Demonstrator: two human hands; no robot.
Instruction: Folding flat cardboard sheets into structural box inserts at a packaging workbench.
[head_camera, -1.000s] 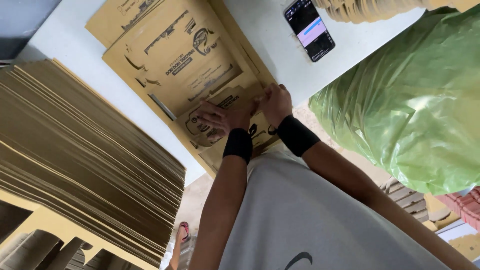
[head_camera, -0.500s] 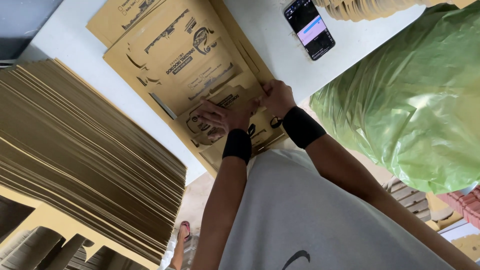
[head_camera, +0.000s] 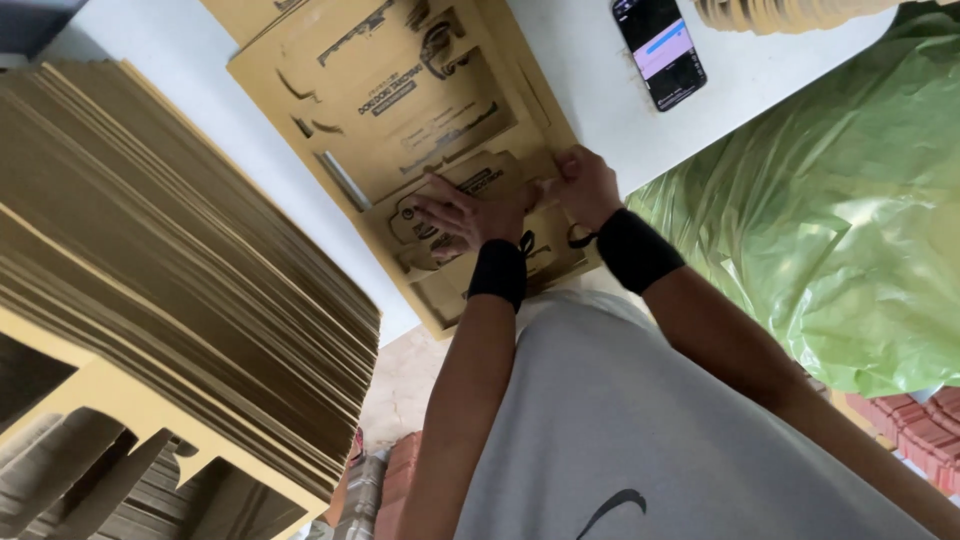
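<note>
The left hand (head_camera: 470, 212) lies flat, fingers spread, pressing on the near part of a die-cut cardboard sheet (head_camera: 400, 110) that rests on the white counter (head_camera: 600, 110). The right hand (head_camera: 585, 185) sits just beside it at the sheet's right edge, fingers bent against the board; whether it pinches a flap or only pushes on it cannot be told from this view. Both wrists carry black wristbands.

Progress, as a judgement: the sheet is still flat, its cut lines and tabs unfolded, so the work on this piece appears to be at an early stage; the panel under the hands looks slightly raised along one crease, but this is not certain. Nothing folded or finished is visible on the counter.

Condition of the sheet: brown corrugated board, printed in dark ink with outlines and text blocks, several slots and curved cuts punched through it. It lies askew on the counter, its near corner overhanging the edge toward the person.

Surroundings: a tall stack of similar flat boards (head_camera: 150, 260) stands to the left, well apart from the hands. A phone (head_camera: 660, 50) with a lit screen lies on the counter beyond the right hand. A large green plastic bag (head_camera: 830, 210) bulges at the right.
</note>
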